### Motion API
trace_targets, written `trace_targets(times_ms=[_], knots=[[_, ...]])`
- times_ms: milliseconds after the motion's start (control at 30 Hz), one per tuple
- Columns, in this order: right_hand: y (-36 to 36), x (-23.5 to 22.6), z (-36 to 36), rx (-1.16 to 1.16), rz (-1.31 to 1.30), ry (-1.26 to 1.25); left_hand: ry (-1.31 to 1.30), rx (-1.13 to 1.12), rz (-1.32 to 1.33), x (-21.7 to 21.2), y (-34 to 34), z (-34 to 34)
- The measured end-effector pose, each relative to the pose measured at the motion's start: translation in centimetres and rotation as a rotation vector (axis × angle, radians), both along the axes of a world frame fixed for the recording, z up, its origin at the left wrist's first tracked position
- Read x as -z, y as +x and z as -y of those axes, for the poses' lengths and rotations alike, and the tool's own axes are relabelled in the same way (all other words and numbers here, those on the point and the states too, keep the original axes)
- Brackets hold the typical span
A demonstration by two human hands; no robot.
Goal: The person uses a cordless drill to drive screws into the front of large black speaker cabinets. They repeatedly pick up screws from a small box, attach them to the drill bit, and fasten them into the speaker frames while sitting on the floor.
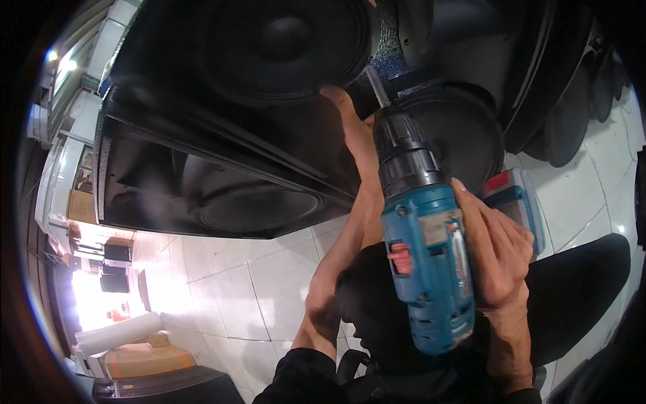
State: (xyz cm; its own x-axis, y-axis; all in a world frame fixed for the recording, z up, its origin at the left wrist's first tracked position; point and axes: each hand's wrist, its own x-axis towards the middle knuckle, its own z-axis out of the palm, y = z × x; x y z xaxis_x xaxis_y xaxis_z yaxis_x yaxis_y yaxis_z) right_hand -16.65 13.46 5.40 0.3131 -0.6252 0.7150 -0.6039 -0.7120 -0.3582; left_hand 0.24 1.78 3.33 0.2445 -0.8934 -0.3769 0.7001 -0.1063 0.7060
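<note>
Right hand point(494, 249), right of centre in the frame, is wrapped around a teal drill point(431, 219), its thumb along the drill's side. Large in the middle of the picture, the drill tilts so that its black chuck point(407, 158) points up and slightly left, and a slim metal bit point(378, 87) reaches toward the upper centre. Whether the bit's tip touches anything cannot be told. On the drill's near face is a red switch point(401, 259); beyond the hand, to the right, sits a teal block with a red patch point(501, 180). Left hand point(353, 128) is raised in the upper centre, just left of the bit, with its thumb stretched out at the lower rim of a big black speaker cone point(282, 40); its other fingers are mostly hidden, so what it holds, if anything, cannot be told. A second cone point(474, 131) lies behind the chuck. Left of the left forearm is a dark cabinet point(148, 158) with another round cone point(262, 207) in it. Pale floor tiles point(222, 289) show below. At lower left, a whitish roll point(121, 333) rests by a brown box point(151, 360).
</note>
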Motion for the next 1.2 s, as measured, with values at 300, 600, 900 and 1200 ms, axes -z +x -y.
trace_targets(times_ms=[300, 600, 900, 1200], knots=[[-0.8, -0.7, 0.2, 0.0, -0.009, -0.045, -0.406, -0.149, 0.737, 7.8, 1.4, 3.1], [-2.5, -1.1, -2.1, -0.029, 0.122, -0.037, -0.318, 0.053, 0.008, 2.1, 0.4, 0.8], [-11.9, 5.7, -12.8, 0.25, 0.557, 0.647, -0.413, 0.04, -0.048, 1.6, -1.6, 0.7], [-17.5, 2.6, -12.6, 0.312, 1.391, 0.302, -0.18, 0.775, 0.842, 3.6, -5.7, -2.6]])
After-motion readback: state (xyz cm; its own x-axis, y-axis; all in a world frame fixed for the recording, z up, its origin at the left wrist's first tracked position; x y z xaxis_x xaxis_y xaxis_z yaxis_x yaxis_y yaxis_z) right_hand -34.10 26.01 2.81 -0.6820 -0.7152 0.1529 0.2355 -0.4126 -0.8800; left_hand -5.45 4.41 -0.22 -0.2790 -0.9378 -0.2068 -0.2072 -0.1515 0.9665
